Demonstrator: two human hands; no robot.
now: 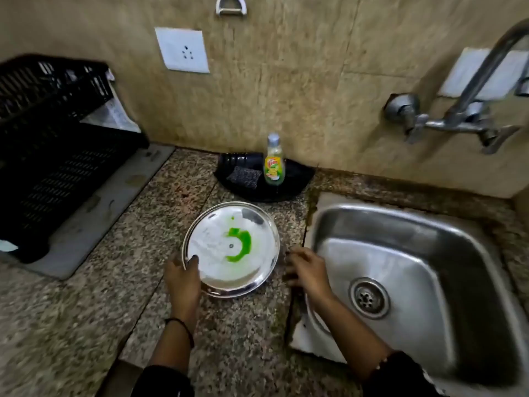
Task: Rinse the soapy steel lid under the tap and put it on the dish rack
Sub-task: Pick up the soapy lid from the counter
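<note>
A round steel lid (229,250) lies flat on the granite counter, coated in white foam with a green arc of dish soap near its middle. My left hand (183,279) grips the lid's near-left rim, thumb over the edge. My right hand (306,270) hovers just right of the lid, fingers spread and holding nothing, at the sink's left edge. The steel sink (429,253) is on the right, with the tap (469,110) on the wall above it; no water runs. The black dish rack (48,138) stands at far left.
A black tray (297,179) against the wall holds a dish soap bottle (273,161) and a dark scrub pad (243,176). A grey mat (100,210) lies under the rack. A wall socket (183,50) sits above the counter.
</note>
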